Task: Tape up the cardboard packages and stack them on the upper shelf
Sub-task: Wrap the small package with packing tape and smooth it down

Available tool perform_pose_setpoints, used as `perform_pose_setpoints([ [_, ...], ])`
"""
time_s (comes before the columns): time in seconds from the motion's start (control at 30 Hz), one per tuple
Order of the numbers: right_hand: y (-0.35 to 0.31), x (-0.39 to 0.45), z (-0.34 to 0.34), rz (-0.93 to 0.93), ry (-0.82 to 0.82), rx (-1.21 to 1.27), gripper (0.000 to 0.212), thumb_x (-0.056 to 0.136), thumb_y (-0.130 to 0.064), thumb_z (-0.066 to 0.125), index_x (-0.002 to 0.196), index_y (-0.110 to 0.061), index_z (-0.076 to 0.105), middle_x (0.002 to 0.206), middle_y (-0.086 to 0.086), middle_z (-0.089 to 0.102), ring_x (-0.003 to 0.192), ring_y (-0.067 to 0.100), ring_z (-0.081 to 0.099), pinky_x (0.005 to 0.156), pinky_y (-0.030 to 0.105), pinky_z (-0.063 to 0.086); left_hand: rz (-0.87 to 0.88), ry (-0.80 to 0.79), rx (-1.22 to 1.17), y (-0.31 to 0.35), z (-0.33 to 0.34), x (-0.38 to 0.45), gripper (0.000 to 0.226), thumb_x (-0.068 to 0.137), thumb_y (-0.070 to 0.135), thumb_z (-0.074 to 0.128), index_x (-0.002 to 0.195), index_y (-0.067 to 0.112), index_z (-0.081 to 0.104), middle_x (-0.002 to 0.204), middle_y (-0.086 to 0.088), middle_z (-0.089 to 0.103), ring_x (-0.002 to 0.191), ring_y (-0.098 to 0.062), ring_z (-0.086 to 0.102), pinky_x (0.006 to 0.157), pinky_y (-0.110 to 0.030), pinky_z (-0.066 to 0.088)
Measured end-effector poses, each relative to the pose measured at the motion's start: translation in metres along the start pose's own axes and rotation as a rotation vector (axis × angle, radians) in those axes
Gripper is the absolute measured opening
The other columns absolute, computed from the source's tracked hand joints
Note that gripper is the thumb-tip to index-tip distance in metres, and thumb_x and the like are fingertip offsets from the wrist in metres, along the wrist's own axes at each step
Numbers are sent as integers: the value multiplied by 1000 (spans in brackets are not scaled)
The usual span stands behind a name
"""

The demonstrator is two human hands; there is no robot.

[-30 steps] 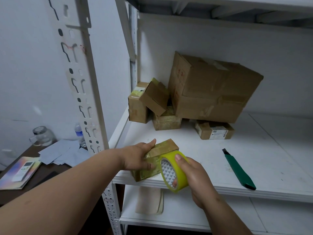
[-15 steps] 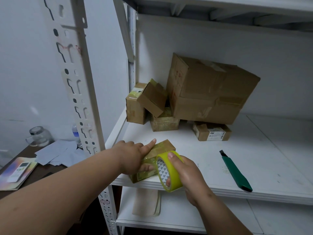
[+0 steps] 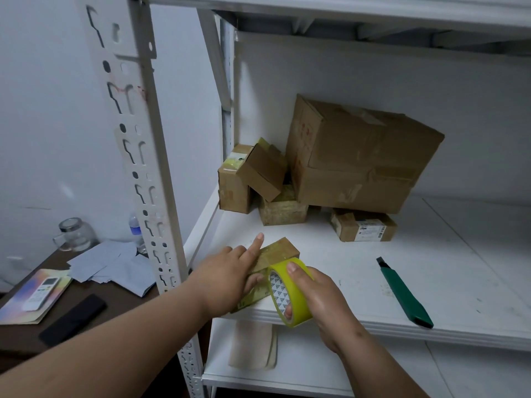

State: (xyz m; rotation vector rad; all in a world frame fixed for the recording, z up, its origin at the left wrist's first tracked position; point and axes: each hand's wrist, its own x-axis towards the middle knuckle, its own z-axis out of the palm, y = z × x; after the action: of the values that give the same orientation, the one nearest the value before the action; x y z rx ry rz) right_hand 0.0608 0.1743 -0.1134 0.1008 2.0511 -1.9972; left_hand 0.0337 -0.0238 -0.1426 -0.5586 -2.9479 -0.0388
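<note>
A small cardboard package lies at the front left edge of the white shelf. My left hand rests on top of it, index finger stretched along its upper edge and thumb against its near side. My right hand grips a yellow tape roll held upright against the package's right end, fingers through its core. Several more cardboard packages are heaped at the back of the shelf.
A green utility knife lies on the shelf to the right. A white perforated upright stands at the left. Above runs the upper shelf. A dark side table holds papers, a remote, a phone and a jar.
My left hand has slid further over the package top, its index finger now stretched out. The tape roll stays pressed at the package's right end.
</note>
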Motion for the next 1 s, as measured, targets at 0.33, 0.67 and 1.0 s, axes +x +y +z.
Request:
perform_pose_setpoints([
  [0.33, 4, 8, -1, -4, 5, 9, 26, 97, -34, 58, 102, -12, 69, 86, 14, 72, 61, 19, 65, 50, 26, 52, -30, -12, -152, -10, 8, 4, 81, 73, 75, 3, 151, 52, 0, 123, 6, 47, 105, -21, 57, 80, -37, 52],
  [0.67, 7, 14, -4, -26, 27, -40, 22, 96, -36, 60, 93, -18, 73, 73, 0, 74, 62, 18, 67, 61, 30, 52, -51, -43, 35, -1, -3, 7, 58, 99, 61, 27, 153, 49, 7, 135, 3, 46, 117, -24, 52, 90, -37, 42],
  [1.0, 17, 8, -8, -31, -70, -23, 33, 96, -40, 57, 109, -12, 68, 96, 21, 73, 69, 26, 68, 71, 39, 56, -144, -39, -195, -2, 3, 4, 56, 100, 57, 30, 153, 48, 14, 124, -2, 49, 108, -26, 57, 87, -31, 46],
])
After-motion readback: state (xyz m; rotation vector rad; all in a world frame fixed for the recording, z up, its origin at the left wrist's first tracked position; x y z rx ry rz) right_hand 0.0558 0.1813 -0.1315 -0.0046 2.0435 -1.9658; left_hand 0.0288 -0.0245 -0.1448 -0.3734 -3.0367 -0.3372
